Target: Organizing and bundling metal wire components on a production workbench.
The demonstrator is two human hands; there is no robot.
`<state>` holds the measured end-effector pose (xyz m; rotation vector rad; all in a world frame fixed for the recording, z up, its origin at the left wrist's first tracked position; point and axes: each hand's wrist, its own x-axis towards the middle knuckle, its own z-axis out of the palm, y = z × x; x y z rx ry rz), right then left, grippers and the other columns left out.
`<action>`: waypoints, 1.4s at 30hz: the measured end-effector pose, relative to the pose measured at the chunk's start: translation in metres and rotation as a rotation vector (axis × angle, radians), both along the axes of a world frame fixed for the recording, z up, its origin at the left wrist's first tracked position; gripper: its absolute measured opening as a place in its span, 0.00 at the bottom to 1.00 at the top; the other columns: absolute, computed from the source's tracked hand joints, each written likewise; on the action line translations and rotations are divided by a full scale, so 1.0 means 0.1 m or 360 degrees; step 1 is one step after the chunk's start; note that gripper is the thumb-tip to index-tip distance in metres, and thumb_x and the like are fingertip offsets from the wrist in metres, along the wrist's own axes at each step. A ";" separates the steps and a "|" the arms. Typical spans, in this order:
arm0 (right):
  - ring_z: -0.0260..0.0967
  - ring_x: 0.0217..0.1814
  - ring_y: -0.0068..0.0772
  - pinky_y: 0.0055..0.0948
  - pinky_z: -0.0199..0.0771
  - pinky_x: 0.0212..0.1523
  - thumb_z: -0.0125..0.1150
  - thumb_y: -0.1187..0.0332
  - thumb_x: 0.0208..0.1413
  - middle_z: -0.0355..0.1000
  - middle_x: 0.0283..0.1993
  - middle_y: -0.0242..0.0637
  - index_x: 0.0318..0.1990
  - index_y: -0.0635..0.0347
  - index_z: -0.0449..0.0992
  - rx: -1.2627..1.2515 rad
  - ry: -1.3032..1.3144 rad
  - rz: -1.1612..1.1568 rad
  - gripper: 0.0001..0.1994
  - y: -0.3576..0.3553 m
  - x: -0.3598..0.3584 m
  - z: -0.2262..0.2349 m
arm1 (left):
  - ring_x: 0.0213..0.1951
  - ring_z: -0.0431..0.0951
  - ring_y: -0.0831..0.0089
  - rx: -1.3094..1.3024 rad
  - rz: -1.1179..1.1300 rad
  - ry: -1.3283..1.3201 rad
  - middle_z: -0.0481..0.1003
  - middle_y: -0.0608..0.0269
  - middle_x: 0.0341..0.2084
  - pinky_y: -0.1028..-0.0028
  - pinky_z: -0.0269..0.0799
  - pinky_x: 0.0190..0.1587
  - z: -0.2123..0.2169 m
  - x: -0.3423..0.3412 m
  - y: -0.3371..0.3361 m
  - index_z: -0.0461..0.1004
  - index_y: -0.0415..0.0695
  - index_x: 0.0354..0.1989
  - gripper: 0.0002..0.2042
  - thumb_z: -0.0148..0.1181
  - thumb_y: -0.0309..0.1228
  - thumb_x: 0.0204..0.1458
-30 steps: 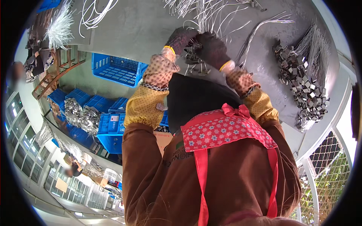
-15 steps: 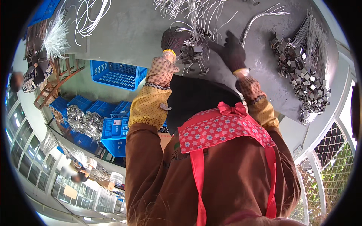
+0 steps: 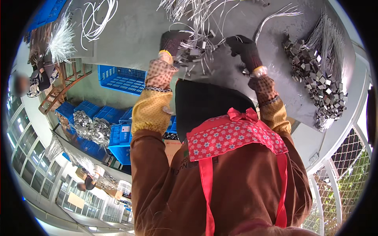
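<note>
Dark gloves cover both my hands. My left hand (image 3: 172, 41) is closed around a bundle of thin white wires (image 3: 199, 17) at the far middle of the grey table. Small dark metal blocks (image 3: 193, 52) hang at the wires' near ends, just right of that hand; some are smeared by motion. My right hand (image 3: 245, 49) is raised a little to the right of the bundle. Its fingers are bent toward the wires and pressed together; whatever is between them is too small to make out.
On the table's right lies a large heap of wired metal blocks (image 3: 315, 74). A few loose wires (image 3: 275, 16) and a white wire coil (image 3: 96, 23) lie farther off. Blue crates (image 3: 122, 80) stand left, below the table. People work in the left background.
My left hand has shifted slightly left with the bundle, and the blocks have spread and swung. My right hand's fingers, stretched apart before, have bent in toward the wires.
</note>
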<state>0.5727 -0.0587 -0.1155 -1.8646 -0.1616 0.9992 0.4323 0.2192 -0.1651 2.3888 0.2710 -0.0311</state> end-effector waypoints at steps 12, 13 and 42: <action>0.64 0.21 0.23 0.26 0.66 0.25 0.57 0.55 0.62 0.68 0.20 0.30 0.38 0.61 0.82 0.0272 -0.0039 -0.0329 0.17 0.02 0.37 0.61 | 0.28 0.77 0.73 -0.1583 0.1161 0.0502 0.80 0.62 0.27 0.73 0.70 0.34 0.35 0.37 0.05 0.81 0.41 0.32 0.11 0.59 0.35 0.49; 0.67 0.21 0.28 0.29 0.69 0.27 0.58 0.55 0.61 0.71 0.21 0.31 0.38 0.59 0.82 0.0294 -0.0090 -0.0257 0.16 0.27 0.28 0.56 | 0.29 0.76 0.75 -0.0805 0.0790 0.0233 0.79 0.63 0.26 0.74 0.69 0.32 -0.03 0.15 0.26 0.81 0.40 0.31 0.11 0.58 0.35 0.50; 0.77 0.33 0.38 0.34 0.76 0.30 0.61 0.61 0.56 0.77 0.38 0.29 0.39 0.46 0.81 -0.0386 -0.2005 0.1132 0.07 0.09 1.01 0.71 | 0.31 0.81 0.73 -0.1395 0.0982 0.0516 0.82 0.61 0.30 0.74 0.76 0.37 -0.25 0.35 0.43 0.81 0.38 0.37 0.10 0.63 0.29 0.47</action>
